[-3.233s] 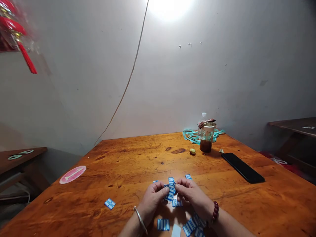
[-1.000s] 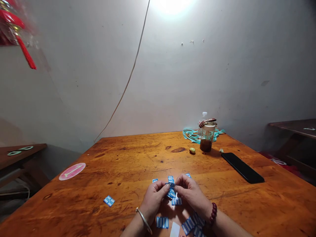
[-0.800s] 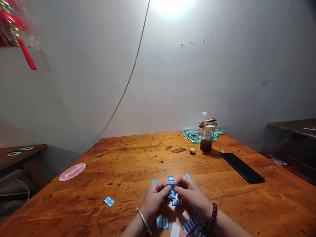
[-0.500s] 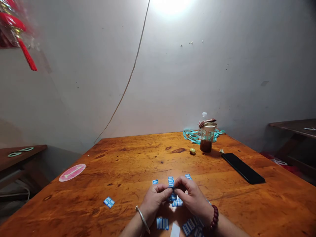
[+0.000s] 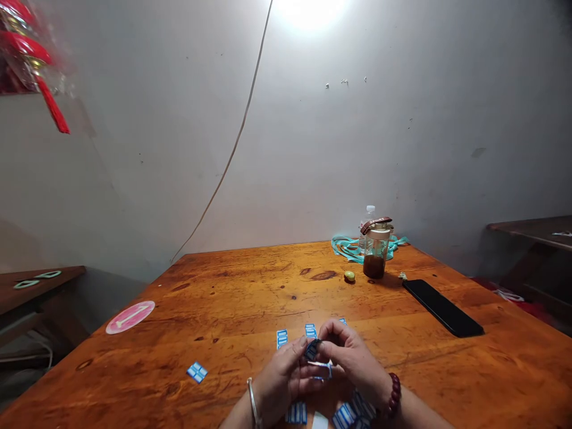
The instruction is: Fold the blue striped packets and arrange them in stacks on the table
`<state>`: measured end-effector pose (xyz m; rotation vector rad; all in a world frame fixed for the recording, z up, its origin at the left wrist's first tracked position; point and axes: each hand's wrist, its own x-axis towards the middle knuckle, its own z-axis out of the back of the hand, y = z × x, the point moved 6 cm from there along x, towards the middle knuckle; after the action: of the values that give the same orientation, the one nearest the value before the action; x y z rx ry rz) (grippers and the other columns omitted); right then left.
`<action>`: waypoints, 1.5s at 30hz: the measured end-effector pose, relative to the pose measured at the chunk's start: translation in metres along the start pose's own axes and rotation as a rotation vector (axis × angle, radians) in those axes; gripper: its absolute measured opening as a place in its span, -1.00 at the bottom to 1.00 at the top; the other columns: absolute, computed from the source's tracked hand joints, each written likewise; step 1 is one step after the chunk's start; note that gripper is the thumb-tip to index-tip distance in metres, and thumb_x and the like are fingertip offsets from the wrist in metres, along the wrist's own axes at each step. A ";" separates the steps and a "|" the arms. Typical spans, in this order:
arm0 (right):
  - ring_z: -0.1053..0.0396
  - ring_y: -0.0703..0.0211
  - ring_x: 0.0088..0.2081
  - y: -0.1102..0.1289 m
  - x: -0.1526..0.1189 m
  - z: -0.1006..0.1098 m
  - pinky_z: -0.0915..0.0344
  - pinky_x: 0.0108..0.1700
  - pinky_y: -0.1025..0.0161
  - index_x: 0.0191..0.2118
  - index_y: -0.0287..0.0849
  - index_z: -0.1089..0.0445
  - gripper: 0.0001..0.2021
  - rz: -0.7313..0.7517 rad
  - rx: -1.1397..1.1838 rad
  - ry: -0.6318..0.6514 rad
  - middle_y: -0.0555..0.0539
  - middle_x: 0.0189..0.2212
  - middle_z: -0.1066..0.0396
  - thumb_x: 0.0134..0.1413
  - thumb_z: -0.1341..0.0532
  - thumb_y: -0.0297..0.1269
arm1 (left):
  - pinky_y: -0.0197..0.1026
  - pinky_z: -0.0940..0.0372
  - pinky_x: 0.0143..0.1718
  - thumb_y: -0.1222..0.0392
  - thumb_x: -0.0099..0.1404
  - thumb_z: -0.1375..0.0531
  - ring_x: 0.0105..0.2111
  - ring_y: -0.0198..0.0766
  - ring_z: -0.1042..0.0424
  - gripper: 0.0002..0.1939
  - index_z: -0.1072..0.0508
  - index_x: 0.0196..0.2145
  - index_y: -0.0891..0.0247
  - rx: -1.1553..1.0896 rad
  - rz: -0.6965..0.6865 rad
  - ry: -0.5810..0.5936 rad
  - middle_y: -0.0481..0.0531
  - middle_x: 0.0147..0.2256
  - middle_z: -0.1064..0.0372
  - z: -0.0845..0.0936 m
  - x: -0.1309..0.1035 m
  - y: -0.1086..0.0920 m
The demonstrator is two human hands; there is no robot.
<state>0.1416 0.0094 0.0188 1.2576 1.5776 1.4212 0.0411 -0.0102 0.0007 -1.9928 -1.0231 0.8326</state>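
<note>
My left hand and my right hand meet over the near part of the table. Between their fingertips is a small blue-and-white label strip, tilted and partly covered by the fingers. My right thumb and forefinger pinch its right side; my left thumb presses its left side, with the other left fingers stretched out below. Similar labels lie around: one strip beyond my left hand, another just behind the held piece, a group near the left wrist, and a heap below the right hand.
A separate label piece lies to the left, near a pink round sticker. A black phone rests at right. Farther back stand a cup of dark drink and teal ribbons, beside a small yellowish object.
My left fingers have straightened out under the label strip, and the strip has turned. My left hand has shifted slightly, uncovering more of the strip beyond it. The view has tilted up slightly.
</note>
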 end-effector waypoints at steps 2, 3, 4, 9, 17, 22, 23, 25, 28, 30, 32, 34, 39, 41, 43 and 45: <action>-0.21 0.32 -0.52 0.000 -0.001 -0.003 -0.15 -0.45 0.36 -0.51 -0.19 -0.19 -0.85 -0.003 0.025 0.026 0.10 -0.61 -0.20 -0.15 -0.20 -0.29 | -0.38 -0.21 -0.50 0.04 0.15 -0.08 -0.48 -0.37 -0.37 -0.71 -0.36 -0.29 0.33 -0.037 0.054 -0.007 0.07 -0.39 -0.34 0.002 0.000 0.004; -0.21 0.33 -0.52 0.000 -0.001 -0.005 -0.15 -0.45 0.37 -0.51 -0.19 -0.19 -0.85 0.003 0.017 0.032 0.10 -0.61 -0.20 -0.14 -0.20 -0.28 | -0.40 -0.19 -0.54 0.05 0.14 -0.09 -0.52 -0.41 -0.35 -0.72 -0.36 -0.30 0.33 -0.042 0.069 -0.026 0.05 -0.43 -0.34 0.004 0.000 0.005; -0.22 0.32 -0.52 0.000 -0.001 -0.006 -0.14 -0.44 0.37 -0.51 -0.19 -0.19 -0.84 0.011 0.000 0.035 0.10 -0.61 -0.21 -0.14 -0.20 -0.27 | -0.42 -0.17 -0.57 0.05 0.13 -0.11 -0.56 -0.43 -0.33 -0.73 -0.35 -0.32 0.33 -0.040 0.076 -0.045 0.02 -0.46 -0.33 0.007 0.001 0.006; -0.18 0.32 -0.50 0.002 -0.003 -0.003 -0.12 -0.45 0.37 -0.51 -0.19 -0.21 -0.86 0.095 -0.240 -0.029 0.08 -0.58 -0.21 -0.10 -0.17 -0.25 | -0.43 -0.16 -0.60 0.06 0.10 -0.14 -0.61 -0.47 -0.29 -0.75 -0.34 -0.38 0.33 0.011 0.066 -0.104 -0.02 -0.51 -0.31 0.014 0.003 0.005; -0.19 0.28 -0.46 0.014 -0.008 -0.002 -0.13 -0.40 0.33 -0.44 -0.15 -0.34 -0.89 0.296 -0.535 -0.073 0.01 -0.50 -0.26 -0.04 -0.08 -0.38 | -0.43 -0.14 -0.59 0.02 0.09 -0.14 -0.59 -0.45 -0.31 -0.70 -0.38 -0.36 0.35 0.036 0.077 -0.087 0.01 -0.51 -0.33 0.008 0.000 0.003; -0.18 0.30 -0.49 0.010 -0.005 0.005 -0.15 -0.42 0.34 -0.46 -0.18 -0.31 -0.89 0.160 -0.342 -0.120 0.04 -0.55 -0.24 -0.05 -0.10 -0.28 | -0.38 -0.18 -0.54 0.01 0.06 -0.16 -0.54 -0.40 -0.35 -0.67 -0.39 -0.29 0.32 0.107 -0.030 -0.095 0.07 -0.39 -0.36 0.009 0.002 -0.007; -0.18 0.31 -0.49 0.009 -0.004 0.005 -0.15 -0.42 0.35 -0.46 -0.19 -0.30 -0.89 0.142 -0.315 -0.122 0.05 -0.55 -0.24 -0.06 -0.11 -0.26 | -0.39 -0.16 -0.55 0.03 0.04 -0.18 -0.54 -0.40 -0.34 -0.68 -0.39 -0.30 0.31 0.146 -0.061 -0.104 0.06 -0.39 -0.36 0.009 0.003 -0.009; -0.18 0.31 -0.47 0.008 -0.004 0.005 -0.16 -0.41 0.36 -0.46 -0.19 -0.30 -0.88 0.124 -0.278 -0.114 0.05 -0.54 -0.24 -0.08 -0.13 -0.25 | -0.40 -0.12 -0.58 0.05 0.01 -0.21 -0.56 -0.41 -0.32 -0.70 -0.41 -0.37 0.34 0.243 -0.113 -0.123 0.04 -0.45 -0.37 0.010 0.004 -0.011; -0.18 0.33 -0.48 0.005 -0.003 0.003 -0.16 -0.43 0.38 -0.44 -0.20 -0.30 -0.87 0.090 -0.220 -0.080 0.06 -0.54 -0.24 -0.10 -0.16 -0.24 | -0.38 -0.10 -0.58 0.04 0.03 -0.19 -0.60 -0.42 -0.27 -0.71 -0.42 -0.49 0.39 0.390 -0.204 -0.131 0.02 -0.55 -0.35 0.008 0.006 -0.014; -0.18 0.35 -0.50 0.004 -0.003 0.003 -0.15 -0.46 0.39 -0.41 -0.20 -0.29 -0.85 0.061 -0.171 -0.070 0.06 -0.53 -0.25 -0.11 -0.18 -0.22 | -0.38 -0.09 -0.58 0.02 0.04 -0.17 -0.61 -0.43 -0.25 -0.70 -0.41 -0.51 0.39 0.424 -0.237 -0.129 0.01 -0.56 -0.34 0.007 0.007 -0.014; -0.18 0.35 -0.50 0.005 -0.003 0.002 -0.15 -0.48 0.40 -0.38 -0.19 -0.28 -0.81 0.044 -0.134 -0.074 0.05 -0.50 -0.26 -0.12 -0.19 -0.19 | -0.38 -0.08 -0.62 0.00 0.03 -0.18 -0.64 -0.44 -0.25 -0.68 -0.40 -0.50 0.38 0.384 -0.208 -0.149 0.00 -0.56 -0.34 0.009 0.008 -0.012; -0.18 0.36 -0.51 0.005 -0.003 0.001 -0.16 -0.49 0.40 -0.38 -0.20 -0.28 -0.78 0.039 -0.114 -0.071 0.04 -0.48 -0.27 -0.13 -0.20 -0.16 | -0.39 -0.07 -0.65 -0.02 -0.01 -0.20 -0.66 -0.45 -0.24 -0.67 -0.38 -0.49 0.37 0.319 -0.150 -0.188 -0.02 -0.57 -0.33 0.013 0.009 -0.008; -0.13 0.41 -0.61 -0.003 0.000 0.004 -0.11 -0.55 0.41 -0.46 -0.22 -0.27 -0.76 0.000 -0.095 -0.096 0.09 -0.58 -0.21 -0.15 -0.20 -0.12 | -0.42 -0.08 -0.67 0.01 -0.04 -0.23 -0.68 -0.47 -0.25 -0.68 -0.37 -0.49 0.37 0.236 -0.112 -0.199 -0.03 -0.59 -0.33 0.014 0.011 -0.005; -0.12 0.41 -0.62 -0.005 0.000 0.006 -0.09 -0.56 0.41 -0.48 -0.21 -0.26 -0.76 -0.016 -0.086 -0.105 0.10 -0.60 -0.20 -0.15 -0.20 -0.12 | -0.42 -0.10 -0.66 0.01 -0.02 -0.22 -0.67 -0.46 -0.28 -0.68 -0.37 -0.47 0.37 0.185 -0.095 -0.195 -0.01 -0.57 -0.35 0.014 0.010 -0.004; -0.12 0.41 -0.62 -0.006 0.001 0.007 -0.09 -0.56 0.40 -0.50 -0.21 -0.26 -0.78 -0.014 -0.084 -0.104 0.11 -0.61 -0.19 -0.15 -0.20 -0.14 | -0.41 -0.14 -0.63 -0.01 0.02 -0.18 -0.64 -0.45 -0.31 -0.67 -0.36 -0.43 0.36 0.124 -0.054 -0.190 0.02 -0.54 -0.37 0.014 0.009 -0.003; -0.12 0.41 -0.61 -0.005 0.001 0.006 -0.09 -0.54 0.40 -0.50 -0.22 -0.26 -0.79 -0.004 -0.081 -0.095 0.11 -0.62 -0.19 -0.14 -0.20 -0.17 | -0.41 -0.17 -0.61 -0.02 0.07 -0.15 -0.61 -0.43 -0.33 -0.67 -0.35 -0.39 0.35 0.081 -0.022 -0.169 0.05 -0.50 -0.38 0.014 0.007 -0.002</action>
<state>0.1462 0.0123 0.0129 1.2555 1.4447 1.3882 0.0328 0.0010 -0.0059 -1.8652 -1.0864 1.0280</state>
